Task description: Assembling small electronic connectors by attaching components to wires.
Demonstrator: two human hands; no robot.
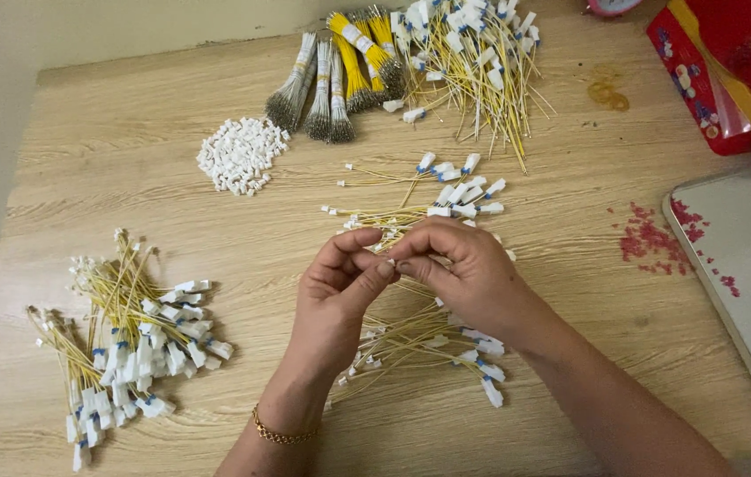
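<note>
My left hand (335,296) and my right hand (464,269) meet at the fingertips over the middle of the wooden table (569,371). Between the pinched fingers is a small white connector piece on a thin yellow wire; most of it is hidden by the fingers. Under and behind the hands lies a loose spread of yellow wires with white and blue ends (433,344). More such wires (446,196) lie just beyond the hands. A gold bracelet (280,434) is on my left wrist.
A heap of small white plastic caps (241,155) lies at the back left. Bundled grey and yellow wires (333,81) and a large pile of finished wires (472,53) lie at the far edge. Another pile (128,336) sits left. A red package (728,71) and a white board (746,265) are right.
</note>
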